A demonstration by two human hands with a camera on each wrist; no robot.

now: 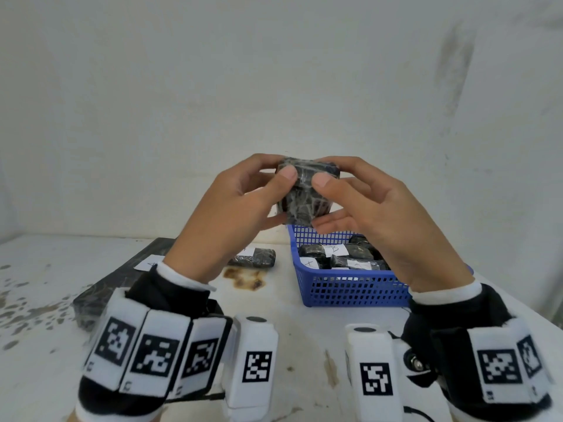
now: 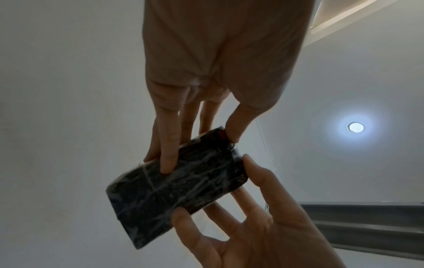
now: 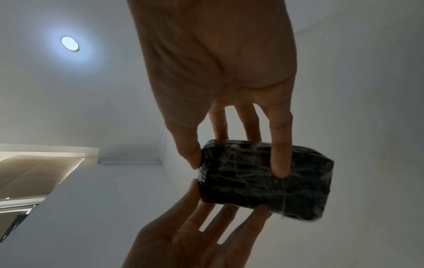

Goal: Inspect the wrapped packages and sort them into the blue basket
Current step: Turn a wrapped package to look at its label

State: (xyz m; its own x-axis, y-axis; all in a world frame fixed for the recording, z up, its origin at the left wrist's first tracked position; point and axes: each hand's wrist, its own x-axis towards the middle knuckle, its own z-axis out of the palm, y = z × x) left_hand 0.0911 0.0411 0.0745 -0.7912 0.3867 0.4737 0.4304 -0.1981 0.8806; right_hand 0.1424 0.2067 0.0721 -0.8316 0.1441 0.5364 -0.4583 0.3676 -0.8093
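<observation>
Package held over basket, slip risk

Surface (image 1: 304, 339) carries the blue basket (image 1: 350, 290) with sorted packages. Above it, left hand (image 1: 231, 205) and right hand (image 1: 371, 205) both pinch the wrapped package (image 1: 304, 193); slick film could slip.

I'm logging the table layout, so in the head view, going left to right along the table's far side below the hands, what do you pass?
Dark flat package with a white label → small wrapped package lying on the table → brown stain just in front of it → blue basket holding labelled wrapped packages.
</observation>
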